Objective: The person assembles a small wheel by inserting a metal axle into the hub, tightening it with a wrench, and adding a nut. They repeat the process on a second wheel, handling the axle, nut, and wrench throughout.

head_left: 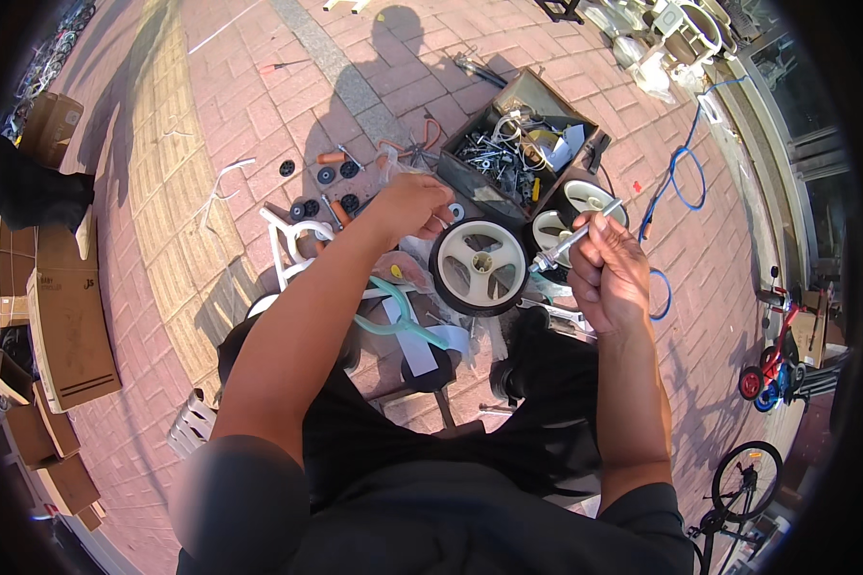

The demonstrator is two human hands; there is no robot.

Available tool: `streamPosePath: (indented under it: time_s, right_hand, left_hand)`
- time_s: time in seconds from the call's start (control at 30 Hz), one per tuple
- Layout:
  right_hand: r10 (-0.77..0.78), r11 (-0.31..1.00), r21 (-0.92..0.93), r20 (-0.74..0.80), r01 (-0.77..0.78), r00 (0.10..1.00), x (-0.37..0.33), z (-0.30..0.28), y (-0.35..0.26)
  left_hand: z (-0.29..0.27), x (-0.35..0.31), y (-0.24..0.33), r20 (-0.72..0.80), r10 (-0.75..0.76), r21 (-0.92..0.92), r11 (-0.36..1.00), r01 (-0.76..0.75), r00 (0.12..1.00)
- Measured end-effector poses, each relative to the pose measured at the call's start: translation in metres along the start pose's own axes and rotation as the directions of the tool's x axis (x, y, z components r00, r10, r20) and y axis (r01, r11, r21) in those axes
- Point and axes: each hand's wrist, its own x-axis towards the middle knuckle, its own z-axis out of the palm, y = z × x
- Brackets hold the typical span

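Observation:
In my right hand (609,273) I grip a silver metal axle bolt (577,236), tilted, with a wider threaded or nutted end pointing down and left. My left hand (417,206) is closed, its fingertips pinched together; what they hold, if anything, I cannot make out. Just past those fingertips shows a small pale washer (457,212). Below and between my hands stands a white spoked wheel with a black tyre (451,270). Two similar wheels, one of them a white-hubbed wheel (585,196), lie partly hidden behind my right hand.
Beyond my hands sits an open metal toolbox (479,199) full of bolts and cables. Small black wheels (326,175), an orange-handled screwdriver (332,157), a white frame (280,251) and a mint-green frame (400,305) lie around. Cardboard boxes (72,331) stand left; a blue cable (676,182) lies right.

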Motion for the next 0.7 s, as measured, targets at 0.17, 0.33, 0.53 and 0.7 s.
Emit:
streamPosePath:
  time_s: [0.17, 0.33, 0.53, 0.7]
  right_hand:
    - [0.033, 0.997, -0.074, 0.001, -0.033, 0.999, -0.012, -0.009, 0.005]
    - [0.083, 0.984, -0.154, -0.037, -0.088, 0.996, -0.013, -0.021, 0.005]
    - [0.131, 0.970, -0.191, -0.127, -0.153, 0.983, 0.004, -0.034, 0.009]
    - [0.147, 0.963, -0.199, -0.180, -0.182, 0.973, 0.014, -0.040, 0.012]
  left_hand:
    - [-0.106, 0.081, -0.139, -0.201, 0.214, 0.912, 0.397, 0.103, 0.956]
    - [-0.140, 0.120, -0.228, -0.447, 0.066, 0.777, 0.523, 0.351, 0.892]
    - [-0.150, 0.159, -0.221, -0.295, 0.243, 0.944, 0.225, 0.242, 0.924]
    - [-0.156, 0.176, -0.219, -0.279, 0.154, 0.953, 0.166, 0.254, 0.948]
